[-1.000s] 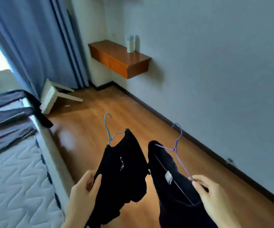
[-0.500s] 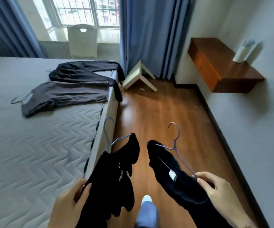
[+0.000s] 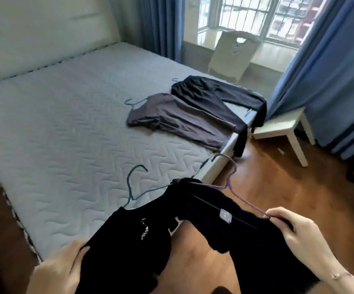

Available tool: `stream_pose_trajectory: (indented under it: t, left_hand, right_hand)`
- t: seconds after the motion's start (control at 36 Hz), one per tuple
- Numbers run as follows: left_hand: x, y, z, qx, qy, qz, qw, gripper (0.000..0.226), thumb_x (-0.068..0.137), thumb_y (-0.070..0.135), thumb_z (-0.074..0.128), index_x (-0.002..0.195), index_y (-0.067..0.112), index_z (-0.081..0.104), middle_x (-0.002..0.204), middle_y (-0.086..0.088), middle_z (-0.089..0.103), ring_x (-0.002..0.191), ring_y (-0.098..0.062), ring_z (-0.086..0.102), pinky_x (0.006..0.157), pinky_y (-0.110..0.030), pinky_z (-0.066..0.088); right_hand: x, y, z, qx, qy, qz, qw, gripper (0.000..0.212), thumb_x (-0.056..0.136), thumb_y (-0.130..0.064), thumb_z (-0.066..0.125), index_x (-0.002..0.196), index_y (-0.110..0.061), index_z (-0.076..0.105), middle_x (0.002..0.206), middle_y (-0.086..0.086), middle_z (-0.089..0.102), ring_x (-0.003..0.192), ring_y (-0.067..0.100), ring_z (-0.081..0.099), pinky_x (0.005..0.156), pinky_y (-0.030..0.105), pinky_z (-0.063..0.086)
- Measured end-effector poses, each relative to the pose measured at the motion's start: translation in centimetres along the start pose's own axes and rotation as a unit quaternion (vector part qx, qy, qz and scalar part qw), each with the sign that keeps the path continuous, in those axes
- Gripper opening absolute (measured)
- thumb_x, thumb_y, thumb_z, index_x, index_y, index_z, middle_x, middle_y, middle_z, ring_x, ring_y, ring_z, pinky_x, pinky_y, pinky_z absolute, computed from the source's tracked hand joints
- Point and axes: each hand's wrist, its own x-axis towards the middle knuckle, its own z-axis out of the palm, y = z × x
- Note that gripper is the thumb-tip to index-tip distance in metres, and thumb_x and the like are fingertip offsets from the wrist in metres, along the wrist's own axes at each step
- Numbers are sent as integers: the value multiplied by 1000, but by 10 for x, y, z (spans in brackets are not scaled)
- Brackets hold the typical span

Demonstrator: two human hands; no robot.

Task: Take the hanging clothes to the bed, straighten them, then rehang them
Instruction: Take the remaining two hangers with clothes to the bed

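Note:
My left hand grips a black top with small white lettering that hangs on a blue wire hanger. My right hand holds a second black garment with a white label on a purple wire hanger. Both garments hang in front of me over the near corner of the bed, which has a grey quilted mattress. Farther along the bed lie a brown-grey top on a hanger and a dark garment whose end droops over the bed's edge.
A small white stool stands on the wooden floor by the bed's far corner. Blue curtains hang on both sides of a barred window. A white chair stands under the window. A padded headboard runs along the left.
My view has swung left from the wall and shelf to the bed and window. Both hands carried the two hung garments from over the floor to over the bed's near corner.

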Motion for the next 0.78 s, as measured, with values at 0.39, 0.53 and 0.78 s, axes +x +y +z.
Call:
stream_pose_trajectory:
  t: [0.39, 0.53, 0.78]
  left_hand:
    - [76, -14, 14, 122, 186, -329, 918, 11, 89, 11, 57, 91, 9, 68, 82, -15, 70, 72, -40, 66, 56, -38, 45]
    - [109, -33, 19, 149, 194, -352, 904, 16, 87, 11, 55, 88, 2, 69, 82, -16, 72, 68, -38, 67, 53, -38, 48]
    - [152, -142, 31, 99, 194, -472, 854, 21, 96, 20, 48, 100, 10, 66, 98, -12, 72, 85, -38, 65, 58, -33, 44]
  right_hand:
    - [321, -93, 49, -151, -87, -291, 941, 16, 97, 5, 72, 98, -4, 86, 84, -21, 64, 104, 39, 73, 98, 49, 50]
    - [398, -136, 104, -158, -144, -285, 934, 16, 100, 3, 70, 106, 2, 85, 94, 15, 75, 111, 46, 69, 111, 60, 44]
    - [492, -205, 230, -138, -254, -235, 928, 21, 105, 0, 63, 100, -12, 80, 101, 6, 74, 112, 31, 68, 97, 35, 42]
